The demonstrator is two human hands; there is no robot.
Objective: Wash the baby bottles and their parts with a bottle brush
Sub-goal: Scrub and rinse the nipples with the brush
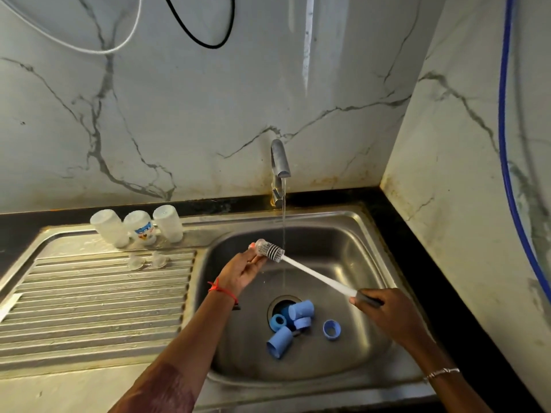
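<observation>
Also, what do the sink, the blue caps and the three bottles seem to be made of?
The sink looks like brushed stainless steel: grey, with a soft metallic sheen. The blue caps seem matte plastic: even colour, little gloss. The bottles are probably frosted translucent plastic, though glass cannot be excluded.

The caps are blue, the brush handle white, the wall white with grey veins, the wrist thread red.
</observation>
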